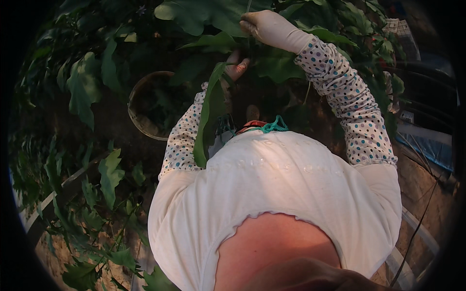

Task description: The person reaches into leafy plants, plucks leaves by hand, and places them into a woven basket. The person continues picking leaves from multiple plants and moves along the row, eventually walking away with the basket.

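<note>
My right hand (pixel 267 29), in a pale glove, is raised among broad lobed leaves. Its thumb and fingers pinch a thin pale string (pixel 249 5) that runs up past the top edge of the view. Lower and to the left, my left hand (pixel 237 66) is in shadow beside the plant stems. A leaf stalk crosses in front of it, so whether it grips anything is unclear. One long green leaf (pixel 209 116) hangs over my left forearm. A large leaf (pixel 207 14) spreads just left of my right hand. Teal cord (pixel 275 125) is tied at my waist.
A round bucket (pixel 133 109) with dark, indistinct contents stands left of my left forearm. Leafy plants (pixel 82 85) crowd the left side. Pale crates (pixel 402 32) sit at the upper right, above blue plastic sheeting (pixel 426 145). A dark cable (pixel 418 222) crosses the soil at right.
</note>
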Demonstrator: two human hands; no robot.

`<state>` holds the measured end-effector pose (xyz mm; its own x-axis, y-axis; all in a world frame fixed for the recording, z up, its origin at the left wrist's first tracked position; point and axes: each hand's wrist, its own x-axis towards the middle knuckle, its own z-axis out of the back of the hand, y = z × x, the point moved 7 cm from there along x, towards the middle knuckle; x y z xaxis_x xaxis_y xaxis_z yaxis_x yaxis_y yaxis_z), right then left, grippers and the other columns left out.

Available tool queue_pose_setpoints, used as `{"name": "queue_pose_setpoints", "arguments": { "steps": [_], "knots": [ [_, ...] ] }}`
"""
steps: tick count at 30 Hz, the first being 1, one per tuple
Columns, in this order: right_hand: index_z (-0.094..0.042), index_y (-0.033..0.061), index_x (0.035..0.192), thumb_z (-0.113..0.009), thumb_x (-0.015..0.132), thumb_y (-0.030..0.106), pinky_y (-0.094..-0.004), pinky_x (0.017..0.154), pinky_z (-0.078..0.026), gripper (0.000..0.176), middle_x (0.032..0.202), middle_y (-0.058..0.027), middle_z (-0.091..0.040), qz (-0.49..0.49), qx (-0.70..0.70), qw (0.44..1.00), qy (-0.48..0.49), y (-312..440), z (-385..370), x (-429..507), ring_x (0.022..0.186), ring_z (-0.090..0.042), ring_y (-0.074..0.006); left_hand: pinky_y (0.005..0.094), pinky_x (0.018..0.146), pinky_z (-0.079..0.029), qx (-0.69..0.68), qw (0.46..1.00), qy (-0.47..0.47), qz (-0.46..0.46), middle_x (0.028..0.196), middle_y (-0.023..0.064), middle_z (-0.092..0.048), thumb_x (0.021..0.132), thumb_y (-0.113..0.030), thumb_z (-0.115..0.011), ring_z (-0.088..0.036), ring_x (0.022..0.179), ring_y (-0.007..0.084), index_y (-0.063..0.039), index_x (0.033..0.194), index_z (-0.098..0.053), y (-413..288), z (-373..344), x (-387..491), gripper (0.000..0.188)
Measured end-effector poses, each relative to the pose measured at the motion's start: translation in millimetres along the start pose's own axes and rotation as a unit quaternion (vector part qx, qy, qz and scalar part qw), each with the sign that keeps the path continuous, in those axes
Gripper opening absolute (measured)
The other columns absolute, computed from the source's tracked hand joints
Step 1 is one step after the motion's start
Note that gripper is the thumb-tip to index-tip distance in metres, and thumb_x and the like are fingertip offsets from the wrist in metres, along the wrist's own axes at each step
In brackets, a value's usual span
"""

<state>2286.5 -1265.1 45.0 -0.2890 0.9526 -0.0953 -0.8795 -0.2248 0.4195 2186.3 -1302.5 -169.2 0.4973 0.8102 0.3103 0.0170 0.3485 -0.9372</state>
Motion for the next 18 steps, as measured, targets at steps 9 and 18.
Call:
{"name": "queue_pose_setpoints", "arguments": {
  "steps": [9, 18],
  "knots": [
    [-0.067, -0.0004, 0.096, -0.048, 0.1, 0.026, -0.0341, 0.063, -0.055, 0.034, 0.081, -0.0098, -0.071, -0.088, 0.206, 0.943, 0.245, -51, -6, 19, 0.07, -0.068, -0.0179, 0.0283, 0.083, -0.048, -0.255, 0.967, -0.018, -0.004, 0.119, 0.0039, -0.058, 0.096, -0.017, -0.048, -0.056, 0.094, 0.0147, 0.001, 0.138, -0.046, -18, 6, -24, 0.047],
    [-0.066, 0.0034, 0.115, -0.05, 0.1, 0.032, -0.0337, 0.072, -0.055, 0.036, 0.091, -0.0109, -0.071, -0.057, 0.202, 0.943, 0.26, -54, -21, 31, 0.078, -0.067, -0.0179, 0.0319, 0.082, -0.05, -0.511, 0.838, -0.102, 0.163, 0.106, 0.008, -0.062, 0.093, -0.028, -0.055, -0.058, 0.093, 0.0159, 0.004, 0.117, -0.057, 62, 6, -46, 0.04]
  ]
}}
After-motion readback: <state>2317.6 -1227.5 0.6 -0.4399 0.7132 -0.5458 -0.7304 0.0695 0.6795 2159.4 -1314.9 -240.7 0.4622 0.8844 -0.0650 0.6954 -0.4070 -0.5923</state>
